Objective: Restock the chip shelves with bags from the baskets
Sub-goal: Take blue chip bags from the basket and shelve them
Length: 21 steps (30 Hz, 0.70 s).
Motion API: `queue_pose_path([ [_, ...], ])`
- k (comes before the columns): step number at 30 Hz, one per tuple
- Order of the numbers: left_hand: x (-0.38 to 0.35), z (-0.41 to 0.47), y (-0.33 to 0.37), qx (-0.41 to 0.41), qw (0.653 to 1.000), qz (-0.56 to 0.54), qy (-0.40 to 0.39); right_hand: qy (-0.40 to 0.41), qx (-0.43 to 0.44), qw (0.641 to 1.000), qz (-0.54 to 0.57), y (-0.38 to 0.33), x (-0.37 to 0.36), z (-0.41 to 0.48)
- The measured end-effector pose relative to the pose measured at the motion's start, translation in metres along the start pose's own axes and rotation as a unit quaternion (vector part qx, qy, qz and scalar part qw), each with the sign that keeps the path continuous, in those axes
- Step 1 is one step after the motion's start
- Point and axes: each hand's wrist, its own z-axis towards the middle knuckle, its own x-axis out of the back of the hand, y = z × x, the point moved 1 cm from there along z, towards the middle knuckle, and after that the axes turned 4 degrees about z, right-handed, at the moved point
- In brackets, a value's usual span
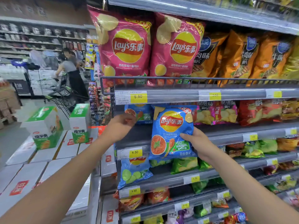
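**Head view: a blue chip bag held up to the second shelf**

The right hand [196,143] grips a blue Lay's bag [169,133] by its right edge, thumb on the front and fingers curled behind. The bag is upright, held in front of the grey shelf [226,136] and not resting on it. Its lower edge hangs over the yellow 5.50 price tag [135,152] strip.

The left hand [119,128] reaches to the far left end of the same shelf, up against a second blue bag [142,113] standing further back. The fingers are blurred, so I cannot tell whether they grasp it or only touch it. The two hands are apart, with the held bag between them.

One shelf up, two big pink Lay's bags [127,46] stand side by side behind a wire rail [194,80], with orange bags [239,57] to their right. Below the held bag sit a blue lime-flavour bag [134,172] and some green bags [184,165].

To the left of the shelving is a stack of white cartons [48,152], with two green-and-white boxes [47,125] standing on top. Further off down the aisle a shopper [71,68] bends over a cart [64,97].
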Motion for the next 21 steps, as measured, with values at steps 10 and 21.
queue_pose_path([
  [10,0.02,-0.034,0.01,0.118,0.955,-0.229,-0.15,-0.08,0.003,0.997,0.01,-0.016,-0.078,0.021],
  [21,0.02,-0.018,0.0,0.179,0.943,-0.279,-0.018,-0.047,0.01,0.94,-0.338,-0.028,-0.091,0.033],
])
